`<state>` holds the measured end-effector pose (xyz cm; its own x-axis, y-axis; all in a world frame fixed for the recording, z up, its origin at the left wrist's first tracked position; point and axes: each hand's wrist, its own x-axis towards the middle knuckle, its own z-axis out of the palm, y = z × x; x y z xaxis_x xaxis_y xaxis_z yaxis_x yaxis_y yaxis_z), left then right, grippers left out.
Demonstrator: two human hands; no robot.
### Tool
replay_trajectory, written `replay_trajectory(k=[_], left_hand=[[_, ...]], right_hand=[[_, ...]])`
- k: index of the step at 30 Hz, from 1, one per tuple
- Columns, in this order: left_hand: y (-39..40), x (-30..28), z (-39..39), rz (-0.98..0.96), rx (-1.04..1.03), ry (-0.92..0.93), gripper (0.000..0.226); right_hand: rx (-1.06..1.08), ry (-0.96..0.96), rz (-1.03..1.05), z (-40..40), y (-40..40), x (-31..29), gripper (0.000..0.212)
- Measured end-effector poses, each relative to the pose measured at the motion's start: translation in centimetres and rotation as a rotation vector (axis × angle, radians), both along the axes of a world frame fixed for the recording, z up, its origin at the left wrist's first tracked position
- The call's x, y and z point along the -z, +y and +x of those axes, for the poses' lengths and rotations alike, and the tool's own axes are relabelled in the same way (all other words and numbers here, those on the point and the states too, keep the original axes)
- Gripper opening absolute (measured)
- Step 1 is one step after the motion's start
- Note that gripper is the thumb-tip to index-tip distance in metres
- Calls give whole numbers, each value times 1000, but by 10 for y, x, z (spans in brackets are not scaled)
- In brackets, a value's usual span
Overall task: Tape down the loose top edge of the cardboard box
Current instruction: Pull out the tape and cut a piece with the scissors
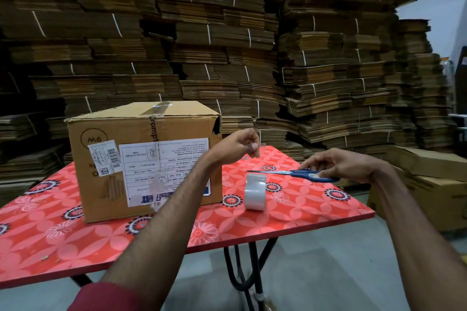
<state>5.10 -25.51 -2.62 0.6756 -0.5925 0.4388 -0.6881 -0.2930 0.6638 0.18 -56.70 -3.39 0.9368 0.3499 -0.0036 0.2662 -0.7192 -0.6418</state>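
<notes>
A brown cardboard box (141, 156) with upside-down white labels stands on the left half of a red flowered table (63, 235). Clear tape runs over its top seam, and its upper right corner is torn. A roll of clear tape (254, 192) stands on edge just right of the box. My left hand (236, 145) is raised beside the box's upper right corner, its fingers pinching a short clear tape strip. My right hand (338, 163) holds blue-handled scissors (298, 174) above the table, their blades shut and pointing left over the roll.
Tall stacks of bundled flat cardboard (227, 40) wall off the whole background. Closed brown cartons (434, 184) sit on the floor right of the table. The table's black folding legs (250, 272) stand on grey floor near its front edge.
</notes>
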Motion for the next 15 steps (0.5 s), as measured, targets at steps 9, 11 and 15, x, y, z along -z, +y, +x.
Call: replay_trajectory(k=[9, 11, 15], left_hand=[[-1, -4, -4, -76, -10, -2, 8], [-1, -5, -7, -110, -19, 9, 9], [0, 0, -7, -196, -55, 59, 10]], right_hand=[[11, 2, -20, 2, 1, 3, 35], [-1, -12, -40, 5, 3, 8, 36], [4, -30, 32, 12, 2, 22, 36]])
